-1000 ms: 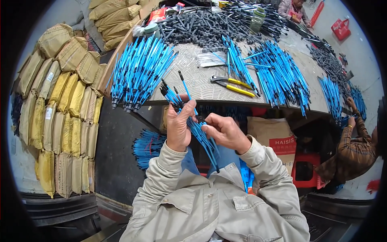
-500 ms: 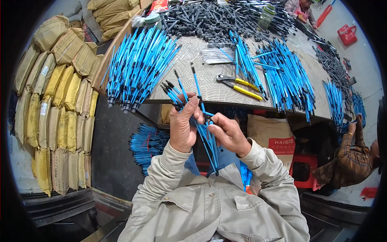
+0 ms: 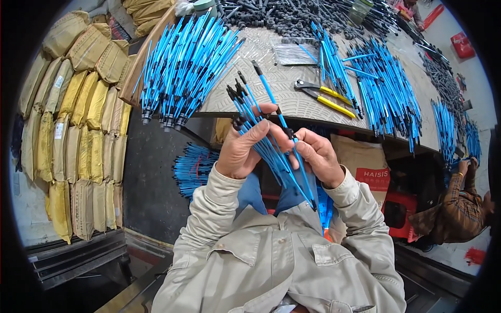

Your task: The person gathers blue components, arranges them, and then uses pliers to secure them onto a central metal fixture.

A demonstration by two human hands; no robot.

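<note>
My left hand (image 3: 241, 148) is closed round a loose bundle of thin blue rods (image 3: 271, 159) with black tips, held above my lap. One longer blue rod (image 3: 269, 89) with black fittings stands out from the bundle, slanting from the table edge down toward my lap. At a black fitting (image 3: 290, 133) on this rod, the fingers of both hands meet. My right hand (image 3: 318, 156) pinches the rod just below that fitting. Part of what lies between my fingers is hidden.
Ahead is a table (image 3: 250, 107) with a large pile of blue rods (image 3: 185, 73) at left, more rods (image 3: 386, 86) at right, and yellow-handled pliers (image 3: 329, 98). Dark fittings (image 3: 282, 18) heap at the back. Sacks (image 3: 78, 141) are stacked at left; a co-worker (image 3: 459, 203) is at right.
My view has shifted, so the table sits higher and further right. The bundle has fanned and tilted more, its lower ends swinging right. My right hand keeps its pinch on the rod.
</note>
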